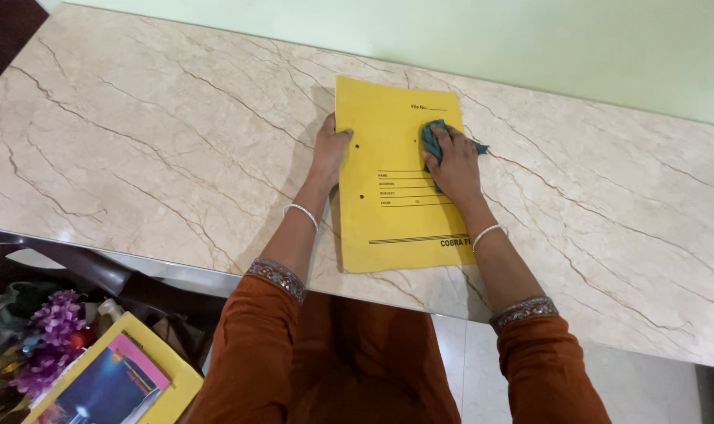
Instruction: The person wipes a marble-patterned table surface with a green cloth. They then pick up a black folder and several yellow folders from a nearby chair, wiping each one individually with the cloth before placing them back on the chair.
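On the marble counter point(137, 141) a yellow file folder point(388, 212) is lying flat. At the folder's left edge the left hand point(329, 149) is pressing down, fingers spread, grasping nothing. On the folder's upper right part the right hand point(451, 161) is clenching a teal cloth point(432, 135).

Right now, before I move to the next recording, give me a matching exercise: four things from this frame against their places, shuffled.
Things:
1. flat yellow cardboard file folder
2. crumpled teal cleaning cloth
3. left hand
4. purple artificial flowers

Places:
A. under the right hand, on the folder
B. low at the left, below the table edge
C. lying on the beige marble-patterned table
D. pressing the folder's left edge

Pairs: 1-C, 2-A, 3-D, 4-B
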